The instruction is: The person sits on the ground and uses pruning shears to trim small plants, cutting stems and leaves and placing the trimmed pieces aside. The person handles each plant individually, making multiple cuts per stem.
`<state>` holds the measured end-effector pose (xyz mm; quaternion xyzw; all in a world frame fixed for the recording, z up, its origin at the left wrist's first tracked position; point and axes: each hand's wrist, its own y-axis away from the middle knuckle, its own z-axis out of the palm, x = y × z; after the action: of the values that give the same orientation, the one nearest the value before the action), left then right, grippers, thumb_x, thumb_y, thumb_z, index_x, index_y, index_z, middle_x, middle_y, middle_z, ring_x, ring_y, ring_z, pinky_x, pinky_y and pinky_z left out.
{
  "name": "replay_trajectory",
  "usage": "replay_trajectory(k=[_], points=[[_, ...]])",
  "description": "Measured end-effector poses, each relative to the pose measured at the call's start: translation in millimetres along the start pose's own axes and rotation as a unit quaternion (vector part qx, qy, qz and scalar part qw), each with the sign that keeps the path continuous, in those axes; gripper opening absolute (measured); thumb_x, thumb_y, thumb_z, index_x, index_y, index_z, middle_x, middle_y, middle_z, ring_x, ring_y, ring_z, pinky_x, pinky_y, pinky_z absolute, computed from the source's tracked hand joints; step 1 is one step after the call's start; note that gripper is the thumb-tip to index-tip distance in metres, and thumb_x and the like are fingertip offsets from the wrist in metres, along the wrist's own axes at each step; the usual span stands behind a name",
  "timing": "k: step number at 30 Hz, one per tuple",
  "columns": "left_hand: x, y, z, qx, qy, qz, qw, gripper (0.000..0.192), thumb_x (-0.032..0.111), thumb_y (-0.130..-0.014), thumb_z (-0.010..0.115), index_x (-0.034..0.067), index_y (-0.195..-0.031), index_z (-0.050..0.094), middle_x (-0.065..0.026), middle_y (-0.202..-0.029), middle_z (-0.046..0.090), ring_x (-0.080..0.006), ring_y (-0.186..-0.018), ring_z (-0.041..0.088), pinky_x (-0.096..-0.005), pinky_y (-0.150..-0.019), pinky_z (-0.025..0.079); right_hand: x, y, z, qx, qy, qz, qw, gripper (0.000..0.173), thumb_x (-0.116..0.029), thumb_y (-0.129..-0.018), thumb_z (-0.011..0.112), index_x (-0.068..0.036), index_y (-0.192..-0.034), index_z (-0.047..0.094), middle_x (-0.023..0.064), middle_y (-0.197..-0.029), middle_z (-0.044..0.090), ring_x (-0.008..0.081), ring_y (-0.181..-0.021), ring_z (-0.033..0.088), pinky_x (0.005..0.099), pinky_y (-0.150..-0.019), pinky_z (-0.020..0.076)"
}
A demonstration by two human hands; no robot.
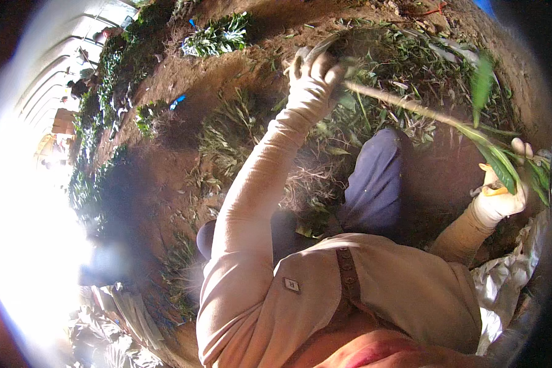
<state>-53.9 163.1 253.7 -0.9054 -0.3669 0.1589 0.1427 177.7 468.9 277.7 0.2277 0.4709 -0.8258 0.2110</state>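
A long plant stem [407, 105] runs between my two gloved hands, its leafy end [499, 161] at the right. My left hand [313, 71], in a pale glove, is closed around the stem's bare end near the top of the view. That far end is hidden by the hand and blurred. My right hand [501, 198], also gloved, grips the leafy end near the right rim. Something yellow-orange [494, 191] shows at its palm; I cannot tell what it is. Below the stem lie cut leaves and leafy stalks [395, 78] in a heap.
Uprooted plants with bare roots [308, 179] lie before my bent knee [377, 175]. Bundles of leafy plants [218, 37] with blue ties rest on the brown soil [184, 78]. A long row of greenery [115, 73] lines the left. Crumpled pale sheeting [506, 280] lies at the right.
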Motion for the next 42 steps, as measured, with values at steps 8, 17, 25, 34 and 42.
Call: replay_trajectory(k=[8,17,25,34,42], points=[[-1.1,29.8,62.1,-0.052,0.206,-0.07,0.975,0.03,0.026,-0.067,0.068,0.011,-0.092,0.066,-0.0107,-0.093,0.063,-0.0287,-0.096,0.057,-0.0463,-0.091,0.039,18.7,-1.3,-1.7,-0.035,-0.316,0.099,0.943,0.046,-0.008,-0.084,0.042,0.008,-0.127,0.035,0.0268,-0.127,0.042,0.0352,-0.122,0.039,0.056,-0.104,0.0269],[-89.6,134.3,13.2,0.356,0.658,-0.576,0.329,0.036,0.04,-0.092,0.043,0.017,-0.064,0.042,0.0041,-0.053,0.033,-0.0107,-0.042,0.03,-0.0265,-0.038,0.025,123.3,90.2,102.8,-0.192,0.227,0.415,0.86,0.043,-0.008,-0.084,0.056,-0.003,-0.125,0.043,-0.0003,-0.085,0.054,0.01,-0.069,0.053,0.0243,-0.06,0.0466],[-85.7,215.2,11.0,0.401,0.696,-0.558,0.21,0.031,0.037,-0.092,0.039,0.015,-0.07,0.04,0.0025,-0.057,0.034,-0.0128,-0.043,0.029,-0.028,-0.039,0.03,151.5,163.5,181.8,-0.47,0.467,0.204,0.721,0.06,-0.013,-0.071,0.065,-0.006,-0.125,0.041,0.0206,-0.107,0.052,0.0365,-0.102,0.05,0.0428,-0.088,0.0398],[-139.3,302.6,-41.6,0.465,0.55,-0.59,0.365,0.044,0.042,-0.091,0.036,0.001,-0.089,0.053,-0.0106,-0.064,0.058,-0.0221,-0.054,0.055,-0.034,-0.052,0.048,189.4,163.4,183.0,-0.214,0.192,0.533,0.796,0.019,-0.012,-0.083,0.056,-0.005,-0.1,0.056,0.0015,-0.076,0.056,0.0114,-0.059,0.054,0.0254,-0.053,0.0471],[-135.0,660.9,-75.7,0.39,0.379,-0.774,0.324,0.038,0.028,-0.085,0.055,-0.003,-0.108,0.057,-0.0188,-0.085,0.062,-0.0299,-0.071,0.06,-0.0416,-0.065,0.05,226.0,148.2,122.0,0.035,0.125,0.612,0.78,0.026,-0.013,-0.084,0.057,-0.007,-0.109,0.057,0.0022,-0.075,0.057,0.0142,-0.06,0.058,0.031,-0.059,0.0539]])
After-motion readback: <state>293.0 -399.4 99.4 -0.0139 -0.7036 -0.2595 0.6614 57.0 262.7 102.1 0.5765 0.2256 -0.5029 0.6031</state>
